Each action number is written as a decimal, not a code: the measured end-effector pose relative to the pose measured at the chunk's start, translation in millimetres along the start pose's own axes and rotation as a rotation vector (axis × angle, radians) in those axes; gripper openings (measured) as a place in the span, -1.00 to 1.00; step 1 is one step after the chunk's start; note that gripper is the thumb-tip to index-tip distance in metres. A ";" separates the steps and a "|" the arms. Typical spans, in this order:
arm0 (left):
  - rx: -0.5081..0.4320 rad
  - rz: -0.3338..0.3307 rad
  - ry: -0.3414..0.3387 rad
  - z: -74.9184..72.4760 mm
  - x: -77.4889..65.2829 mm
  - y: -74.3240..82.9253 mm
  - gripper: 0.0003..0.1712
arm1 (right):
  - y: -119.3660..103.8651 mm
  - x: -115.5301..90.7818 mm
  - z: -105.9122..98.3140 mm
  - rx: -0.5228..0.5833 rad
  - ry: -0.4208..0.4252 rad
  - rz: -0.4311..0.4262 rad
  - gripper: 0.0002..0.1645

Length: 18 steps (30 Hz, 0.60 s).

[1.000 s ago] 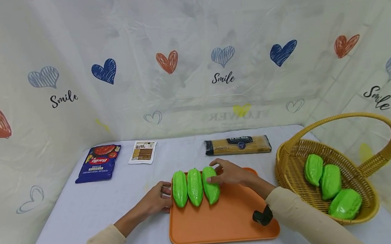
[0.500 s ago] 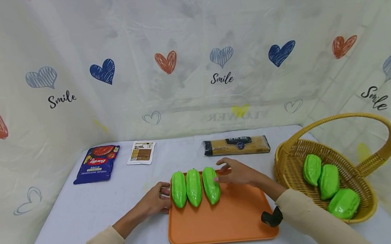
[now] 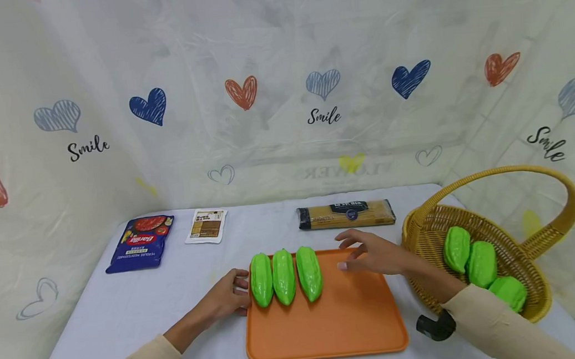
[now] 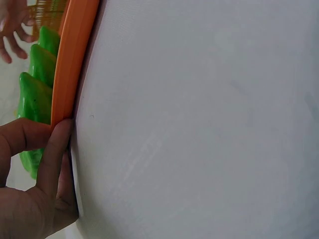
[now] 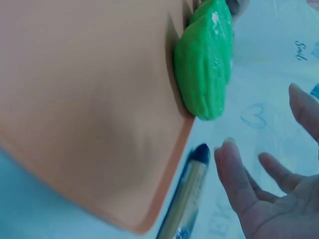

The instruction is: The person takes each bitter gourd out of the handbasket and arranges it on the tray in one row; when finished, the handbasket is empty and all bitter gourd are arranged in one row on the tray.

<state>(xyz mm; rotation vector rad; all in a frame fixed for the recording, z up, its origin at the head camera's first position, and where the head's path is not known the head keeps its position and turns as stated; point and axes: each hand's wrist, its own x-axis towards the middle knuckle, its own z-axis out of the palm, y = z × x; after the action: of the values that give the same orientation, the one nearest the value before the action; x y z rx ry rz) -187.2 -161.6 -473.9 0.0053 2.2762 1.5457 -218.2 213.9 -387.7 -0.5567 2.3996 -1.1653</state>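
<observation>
Three glossy, ridged green fruits, shaped like star fruits (image 3: 284, 277), lie side by side at the left of an orange tray (image 3: 328, 332). My left hand (image 3: 227, 295) pinches the tray's left rim; in the left wrist view the thumb and fingers of the left hand (image 4: 35, 174) meet at the orange rim. Over the tray's back right part my right hand (image 3: 373, 252) hangs with fingers loosely spread and holding nothing, apart from the fruits. The right wrist view shows this right hand (image 5: 279, 199) beyond the tray edge.
A wicker basket (image 3: 428, 295) with a tall handle stands at the right, holding three more green fruits (image 3: 482, 263). Behind the tray lies a spaghetti pack (image 3: 347, 215). A blue Barilla pouch (image 3: 140, 244) and a small white-and-brown packet (image 3: 207, 225) are at the back left.
My right hand has let go of the rightmost fruit and moved right, toward the basket. My left hand stays at the tray's rim.
</observation>
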 end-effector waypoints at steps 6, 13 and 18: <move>-0.003 0.004 -0.011 0.9 1.0 -0.1 -0.17 | -2.2 -26.5 -16.3 -0.016 -0.013 -0.049 -0.22; -0.003 0.011 -0.020 -1.5 -0.2 1.2 -0.17 | 2.3 -54.7 -38.6 -0.018 -0.043 -0.082 -0.33; -0.002 0.003 -0.022 -2.8 -1.2 0.9 -0.17 | 11.7 -73.2 -51.4 -0.035 -0.080 -0.126 -0.42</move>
<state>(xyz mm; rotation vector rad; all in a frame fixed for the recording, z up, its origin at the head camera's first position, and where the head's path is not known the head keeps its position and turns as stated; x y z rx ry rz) -187.2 -164.1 -471.8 0.0248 2.2593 1.5416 -186.0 291.2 -354.3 -0.7613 2.3498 -1.1323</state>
